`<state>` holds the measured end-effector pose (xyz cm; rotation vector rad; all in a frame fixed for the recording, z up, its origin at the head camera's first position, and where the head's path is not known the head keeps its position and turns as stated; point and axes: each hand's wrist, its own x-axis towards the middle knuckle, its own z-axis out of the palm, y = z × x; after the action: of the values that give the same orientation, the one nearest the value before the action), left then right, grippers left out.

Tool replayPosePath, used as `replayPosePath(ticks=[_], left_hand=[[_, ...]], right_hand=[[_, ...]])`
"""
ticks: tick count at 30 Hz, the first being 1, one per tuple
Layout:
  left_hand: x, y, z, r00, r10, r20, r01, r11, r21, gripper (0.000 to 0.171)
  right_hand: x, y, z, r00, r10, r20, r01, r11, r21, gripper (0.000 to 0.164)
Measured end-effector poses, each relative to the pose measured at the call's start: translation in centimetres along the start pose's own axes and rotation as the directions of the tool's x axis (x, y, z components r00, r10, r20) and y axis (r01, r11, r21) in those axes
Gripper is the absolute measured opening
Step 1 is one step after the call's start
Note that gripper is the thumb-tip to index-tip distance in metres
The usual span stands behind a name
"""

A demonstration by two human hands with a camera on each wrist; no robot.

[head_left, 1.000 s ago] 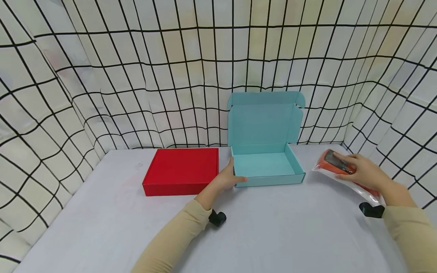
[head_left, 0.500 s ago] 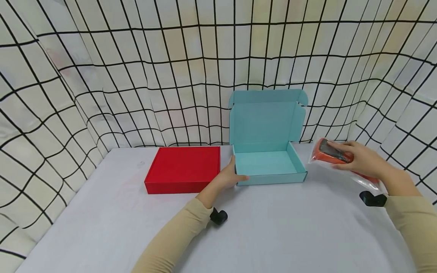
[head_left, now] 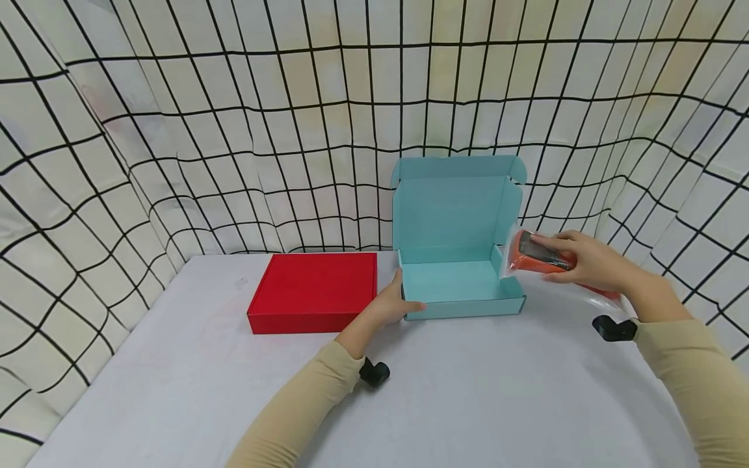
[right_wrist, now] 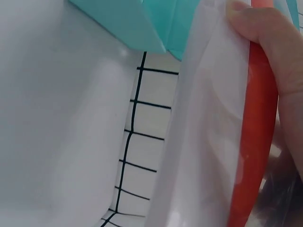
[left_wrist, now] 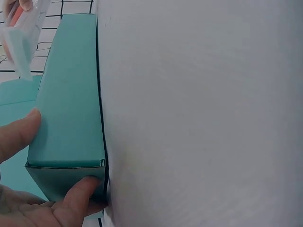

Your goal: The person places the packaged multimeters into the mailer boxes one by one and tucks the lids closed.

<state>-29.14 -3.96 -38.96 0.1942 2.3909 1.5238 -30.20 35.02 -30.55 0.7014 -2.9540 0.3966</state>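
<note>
An open light-blue cardboard box [head_left: 456, 281] stands on the table with its lid [head_left: 456, 208] raised at the back. My left hand [head_left: 389, 305] grips its front left corner; in the left wrist view the thumb [left_wrist: 19, 136] and fingers [left_wrist: 78, 201] lie around that corner. My right hand [head_left: 591, 260] holds an orange item with a dark grey panel [head_left: 541, 253] in a clear plastic bag, thumb on one side. The bag's left end overlaps the box's right wall in the head view. In the right wrist view the orange side [right_wrist: 258, 118] shows beneath the thumb.
A closed red box [head_left: 316, 289] lies left of the light-blue one, close to my left hand. White cloth covers the table [head_left: 468, 390]. A white curtain with black grid lines [head_left: 328, 130] rises behind and on both sides.
My right hand has lifted the bagged orange item off the table and carried it left to the light-blue box's right side. The left hand has kept its hold on the corner.
</note>
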Motion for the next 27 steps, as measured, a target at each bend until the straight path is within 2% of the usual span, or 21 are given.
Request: replayPosePath(ticks=[10,22,27], left_hand=[[0.2,-0.4,0.0,1.000,0.019,-0.004,-0.019,1.000,-0.006,0.104],[0.1,-0.1,0.0,1.000,0.020,0.006,-0.020,1.000,-0.009,0.104],[0.1,-0.2,-0.1,1.000,0.028,-0.001,-0.028,1.000,-0.008,0.103]], right_hand=[[2.1,-2.6,0.7,0.999,-0.044,0.029,0.044,0.999,0.015,0.079],[5.0,-4.1,2.1,0.988,-0.150,0.024,0.149,0.988,0.032,0.077],[6.0,-5.2,2.7,0.985,-0.170,0.042,0.169,0.985,0.031,0.077]])
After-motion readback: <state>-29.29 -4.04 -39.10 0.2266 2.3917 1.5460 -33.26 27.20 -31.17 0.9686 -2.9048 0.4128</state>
